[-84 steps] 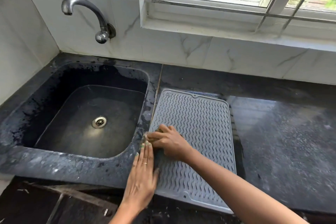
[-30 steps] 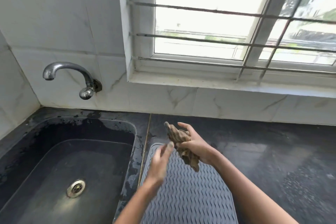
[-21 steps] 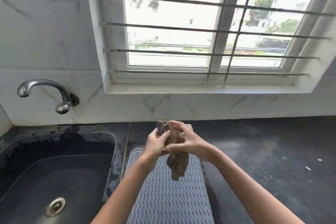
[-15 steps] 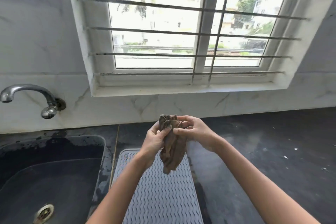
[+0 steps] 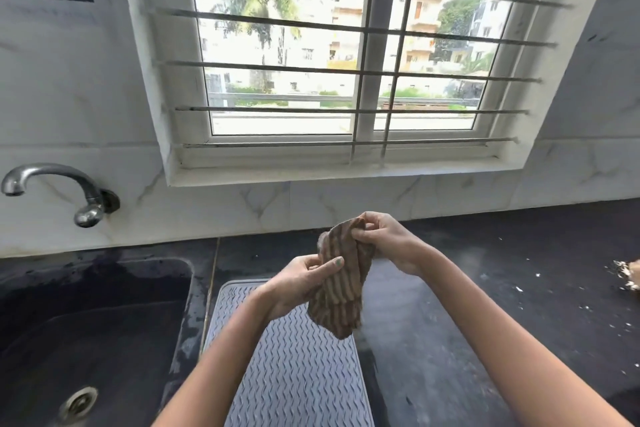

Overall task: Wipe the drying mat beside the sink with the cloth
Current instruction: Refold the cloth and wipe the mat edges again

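The right hand [image 5: 384, 243] is closed on the top of the cloth [image 5: 341, 279], its fingertips pinched into a bunched fold, while the left hand [image 5: 298, 288] is clamped on the cloth's middle, with the thumb laid across the striped front. The cloth is thus held in the air between both hands, above the far end of the drying mat [image 5: 294, 374] and not touching it; its lower part hangs free in a loose point. It is judged to be light, soft and limp, since it is creased and folded wherever it is gripped; it may be damp, though that cannot be told. For wiping, it would best be gathered into a pad under one palm rather than held by an edge. The mat lies flat on the dark counter [image 5: 485, 322], just beside the sink [image 5: 86, 340] at the counter's left end; its ribbed surface is judged flexible and likely to shift under pressure unless steadied. The near end of the mat is cut off by the frame's bottom edge and partly covered by the left forearm. A pale scrap at the counter's right edge [image 5: 628, 279] is cut off and cannot be identified.
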The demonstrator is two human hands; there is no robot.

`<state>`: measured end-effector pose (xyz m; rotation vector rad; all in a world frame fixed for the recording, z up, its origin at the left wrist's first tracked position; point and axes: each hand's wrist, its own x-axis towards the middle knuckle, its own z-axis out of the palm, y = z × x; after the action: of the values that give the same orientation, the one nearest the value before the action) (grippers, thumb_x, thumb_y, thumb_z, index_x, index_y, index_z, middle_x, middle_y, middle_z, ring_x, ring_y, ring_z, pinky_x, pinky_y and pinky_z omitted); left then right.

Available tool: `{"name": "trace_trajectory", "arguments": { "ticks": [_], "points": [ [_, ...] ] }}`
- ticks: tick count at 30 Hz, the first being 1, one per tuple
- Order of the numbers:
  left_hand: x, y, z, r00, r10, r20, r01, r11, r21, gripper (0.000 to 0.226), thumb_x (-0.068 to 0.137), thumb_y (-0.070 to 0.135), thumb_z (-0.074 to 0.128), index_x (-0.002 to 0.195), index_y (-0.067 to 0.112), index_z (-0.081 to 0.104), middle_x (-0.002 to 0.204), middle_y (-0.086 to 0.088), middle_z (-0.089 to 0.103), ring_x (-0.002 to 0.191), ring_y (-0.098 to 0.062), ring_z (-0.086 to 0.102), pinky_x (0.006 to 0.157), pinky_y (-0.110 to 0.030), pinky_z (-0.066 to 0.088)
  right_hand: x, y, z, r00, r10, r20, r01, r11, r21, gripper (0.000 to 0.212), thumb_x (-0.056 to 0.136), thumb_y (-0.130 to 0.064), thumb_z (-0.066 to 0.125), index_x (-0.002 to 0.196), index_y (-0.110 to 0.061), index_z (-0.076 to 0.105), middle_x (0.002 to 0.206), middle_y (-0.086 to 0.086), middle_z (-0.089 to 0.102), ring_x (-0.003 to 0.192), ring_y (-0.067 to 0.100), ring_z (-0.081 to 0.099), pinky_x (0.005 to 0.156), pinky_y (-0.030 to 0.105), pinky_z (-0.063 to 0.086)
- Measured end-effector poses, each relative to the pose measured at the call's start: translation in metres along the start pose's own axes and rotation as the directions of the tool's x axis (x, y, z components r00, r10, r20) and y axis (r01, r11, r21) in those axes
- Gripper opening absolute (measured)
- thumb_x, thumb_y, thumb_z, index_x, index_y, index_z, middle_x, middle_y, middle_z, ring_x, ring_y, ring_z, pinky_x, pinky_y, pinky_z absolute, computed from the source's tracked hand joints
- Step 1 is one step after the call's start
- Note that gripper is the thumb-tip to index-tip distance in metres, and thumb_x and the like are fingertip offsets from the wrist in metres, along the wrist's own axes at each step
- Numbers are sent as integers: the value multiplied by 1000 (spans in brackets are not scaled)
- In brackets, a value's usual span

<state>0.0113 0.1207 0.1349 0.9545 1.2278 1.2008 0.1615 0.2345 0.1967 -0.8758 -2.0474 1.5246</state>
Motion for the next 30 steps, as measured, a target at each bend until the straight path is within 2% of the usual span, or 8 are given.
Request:
{"name": "trace_trajectory", "arguments": {
  "ticks": [7, 10, 14, 18, 20, 23, 25, 30],
  "points": [
    [-2, -10, -11, 999, 24, -28, -20, 994, 109, 59, 61, 39, 86, 111, 16, 63, 104, -7, 72, 93, -24, 70, 77, -41, 55, -12, -8, -11, 995, 59, -83, -57, 998, 18, 6, 94, -10, 53, 94, -12, 59, 88, 8, 66, 79, 25, 58, 64, 37, 45],
    [-3, -10, -17, 994, 46, -100, -46, 999, 5, 60, 59, 30, 88, 111, 16, 62, 99, -3, 73, 86, -18, 71, 62, -31, 56, -18, -13, -25, 983, 71, -170, -63, 996, 56, 14, 92, -6, 53, 89, -18, 59, 86, 4, 65, 77, 18, 61, 61, 32, 52],
    [1, 1, -14, 973, 136, -184, -158, 981, -111, 46, 72, 19, 79, 114, 24, 61, 104, 0, 74, 87, -14, 71, 62, -28, 56, -31, -9, -44, 960, 157, -233, -176, 983, -62, 26, 77, 3, 48, 89, -17, 60, 80, 3, 57, 74, 17, 51, 60, 26, 41],
    [6, 19, 5, 969, 235, -77, -231, 971, 58, 43, 81, 10, 73, 118, 27, 61, 106, -5, 73, 95, -18, 68, 82, -33, 56, -49, -9, -51, 937, 344, -62, -346, 887, -305, 26, 68, -4, 45, 84, -16, 62, 77, 0, 55, 70, 16, 51, 64, 28, 43],
    [7, 28, 18, 970, 241, 32, -242, 952, 189, 47, 84, 6, 68, 123, 29, 56, 110, -9, 70, 99, -23, 66, 90, -41, 53, -54, -11, -53, 909, 416, 33, -357, 816, -455, 31, 71, -10, 50, 99, -20, 57, 88, 1, 60, 76, 15, 57, 72, 33, 45],
    [13, 34, 35, 962, 214, 171, -266, 875, 404, 63, 85, 2, 63, 135, 37, 44, 105, -13, 66, 92, -25, 65, 88, -43, 52, -53, -8, -53, 926, 355, 131, -260, 848, -461, 71, 79, -7, 60, 138, -33, 30, 128, -3, 51, 115, 18, 54, 93, 36, 43],
    [17, 34, 43, 958, 201, 203, -279, 806, 522, 73, 86, 3, 62, 141, 43, 34, 107, -15, 66, 95, -28, 66, 89, -43, 53, -52, -5, -47, 951, 253, 178, -167, 903, -396, 85, 79, 1, 63, 144, -32, 21, 134, -4, 41, 121, 21, 48, 92, 27, 44],
    [26, 30, 42, 957, 164, 239, -279, 750, 600, 89, 80, 1, 66, 145, 45, 24, 101, -1, 70, 94, -18, 66, 88, -34, 53, -54, 3, -45, 962, 204, 184, -109, 898, -427, 38, 78, 0, 69, 115, -10, 64, 91, 8, 65, 77, 9, 61, 78, 20, 48]
  ]
}}
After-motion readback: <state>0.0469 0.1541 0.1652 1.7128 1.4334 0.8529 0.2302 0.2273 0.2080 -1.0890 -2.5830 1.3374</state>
